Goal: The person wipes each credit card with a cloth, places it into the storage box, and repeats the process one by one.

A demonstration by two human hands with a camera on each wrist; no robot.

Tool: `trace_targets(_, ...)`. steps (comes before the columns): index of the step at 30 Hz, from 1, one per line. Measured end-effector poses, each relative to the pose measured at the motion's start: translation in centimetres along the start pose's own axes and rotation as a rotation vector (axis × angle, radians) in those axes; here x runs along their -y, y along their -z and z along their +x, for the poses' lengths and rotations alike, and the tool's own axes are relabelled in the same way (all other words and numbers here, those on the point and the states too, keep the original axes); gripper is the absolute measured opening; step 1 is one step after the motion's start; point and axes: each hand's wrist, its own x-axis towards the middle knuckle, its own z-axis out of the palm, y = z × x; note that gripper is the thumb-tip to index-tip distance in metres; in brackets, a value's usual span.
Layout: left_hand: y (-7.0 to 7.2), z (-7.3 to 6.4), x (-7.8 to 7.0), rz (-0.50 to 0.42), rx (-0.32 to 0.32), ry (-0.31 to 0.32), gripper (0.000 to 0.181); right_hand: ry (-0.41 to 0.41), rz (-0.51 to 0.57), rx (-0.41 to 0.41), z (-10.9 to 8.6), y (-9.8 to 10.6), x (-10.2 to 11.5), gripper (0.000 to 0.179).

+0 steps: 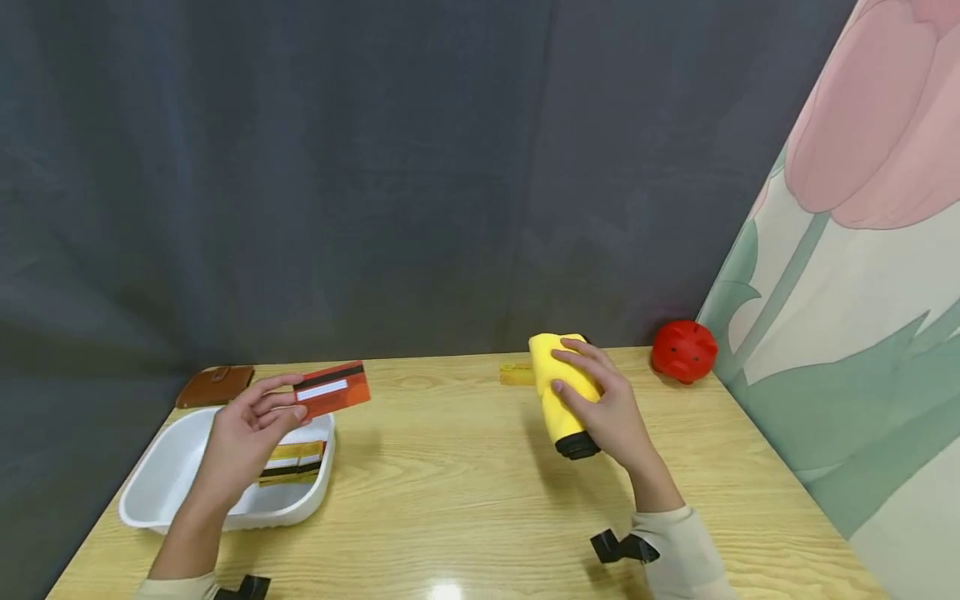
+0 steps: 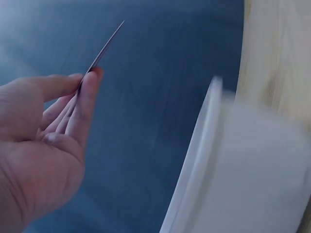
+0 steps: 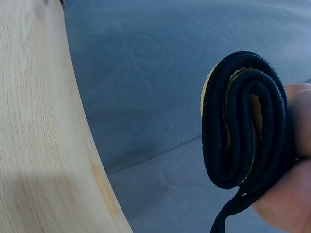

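My left hand pinches a red bank card between thumb and fingers, above the white plastic tub. The card's back, with a black stripe and a white strip, faces me; in the left wrist view it appears edge-on. Inside the tub lie several yellow cards, partly hidden by the hand. On the right, my right hand grips a rolled yellow cloth with black edging, held over the table. The right wrist view shows the cloth's black coiled end. Behind the roll, a yellow card lies on the table, partly covered.
A brown wallet lies at the back left, behind the tub. At the back right corner stands a red piggy bank. A dark curtain hangs along the table's far edge, and a flower-patterned cloth borders the right side.
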Motion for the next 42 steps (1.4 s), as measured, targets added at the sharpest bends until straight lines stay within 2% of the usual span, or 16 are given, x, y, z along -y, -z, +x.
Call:
trace_targets(4, 3.4, -0.2, 1.4, -0.051, 0.025, 0.017, 0.041, 0.005, -0.005, 0.0, 0.0, 0.2, -0.2, 0.039)
trace_targets(7, 5.2, -0.2, 2.6, -0.046, 0.039, 0.047, 0.039, 0.006, -0.009, 0.0, -0.1, 0.3, -0.4, 0.039)
trace_targets(10, 6.3, -0.1, 3.7, -0.014, 0.043, 0.101, 0.036, 0.003, -0.013, -0.002, -0.2, 0.4, -0.5, 0.039)
trace_targets(15, 7.4, 0.2, 5.1, 0.1, 0.079, 0.176, 0.037, -0.001, -0.01, 0.0, -0.1, 0.4, -0.4, 0.039)
trace_targets(18, 8.0, 0.2, 5.6, 0.145, 0.111, 0.194, 0.039, -0.001, -0.005, 0.002, 0.0, 0.4, -0.4, 0.039)
trace_targets(20, 8.3, 0.1, 5.8, 0.143, 0.115, 0.204, 0.039, -0.001, -0.004, 0.003, 0.0, 0.5, -0.3, 0.039)
trace_targets(24, 8.7, -0.1, 6.0, 0.055, 0.118, 0.222, 0.03, -0.004, -0.007, 0.011, 0.0, 0.5, -0.3, 0.039)
trace_targets(27, 8.6, -0.1, 6.2, -0.023, 0.13, 0.226, 0.023, -0.011, -0.012, 0.016, 0.0, 0.5, -0.3, 0.039)
trace_targets(29, 8.4, 0.0, 6.4, -0.044, 0.138, 0.232, 0.02, -0.014, -0.014, 0.019, 0.0, 0.5, -0.4, 0.039)
trace_targets(33, 8.1, 0.2, 6.6, 0.014, 0.162, 0.255, 0.016, -0.013, -0.01, 0.021, 0.0, 0.4, -0.4, 0.04)
trace_targets(37, 7.7, 0.2, 6.8, 0.085, 0.184, 0.293, 0.023, -0.01, -0.006, 0.021, 0.0, 0.3, -0.4, 0.04)
trace_targets(42, 7.5, 0.2, 6.9, 0.09, 0.193, 0.306, 0.029, -0.013, -0.011, 0.022, 0.0, 0.2, -0.5, 0.04)
